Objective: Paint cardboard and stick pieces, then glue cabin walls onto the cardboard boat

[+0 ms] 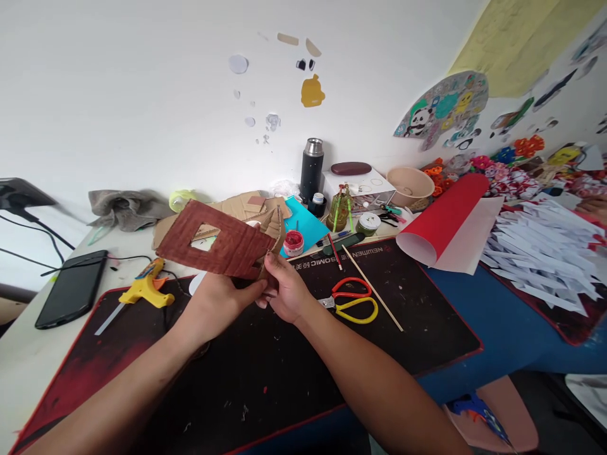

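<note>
A brown-painted cardboard model (232,243) with a square window cut-out is held up over the black desk mat (265,392). My left hand (222,303) grips its lower edge, thumb pointing right. Close against it, my right hand (287,287) pinches the model's right corner, where a bare cardboard piece stands at an angle. The fingertips of both hands are partly hidden behind the cardboard. To the left of my hands lies a yellow glue gun (147,291) with a glue stick in it. Scissors (355,300) with red and yellow handles lie to the right, beside a thin wooden stick (374,291).
A phone (73,287) lies at the left. Behind the model are cardboard scraps, blue paper (308,221), a red paint jar (293,242) and a black flask (312,170). Rolled red paper (446,218) and heaped white paper strips (540,253) are at the right. Another person's hand (592,205) shows there.
</note>
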Motion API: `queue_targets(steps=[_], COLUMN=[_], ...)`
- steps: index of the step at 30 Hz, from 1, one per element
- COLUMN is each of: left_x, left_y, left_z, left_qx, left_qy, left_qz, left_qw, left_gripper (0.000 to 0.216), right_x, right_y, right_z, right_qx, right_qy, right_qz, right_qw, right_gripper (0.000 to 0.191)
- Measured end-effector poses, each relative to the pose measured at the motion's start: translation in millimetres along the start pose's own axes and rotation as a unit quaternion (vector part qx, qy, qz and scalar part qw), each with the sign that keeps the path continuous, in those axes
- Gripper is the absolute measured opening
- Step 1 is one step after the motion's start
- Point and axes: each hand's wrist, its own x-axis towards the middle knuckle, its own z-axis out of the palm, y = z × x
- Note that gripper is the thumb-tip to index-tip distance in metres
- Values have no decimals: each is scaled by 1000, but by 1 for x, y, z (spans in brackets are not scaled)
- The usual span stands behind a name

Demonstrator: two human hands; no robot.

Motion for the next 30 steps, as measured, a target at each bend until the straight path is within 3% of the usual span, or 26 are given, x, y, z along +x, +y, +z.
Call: queue_targets(steps=[6,14,30], left_x=[3,2,-3], left_y=[7,-1,0], left_z=[1,-3,-8], left_qx=[-61,-188,-155], left_qy=[7,-9,-64], left_qz=[-12,-23,7], left_qw=[998,982,986], left_gripper=[20,18,24], right_x=[0,-4,-7], right_y=[-2,-1,-3], right_z=[2,5,4], right_qx=[-3,19,24], right_qy=[-5,-99,-107], right_qz=[-5,19,21], right_qw=[1000,995,994], right_gripper=[52,42,50])
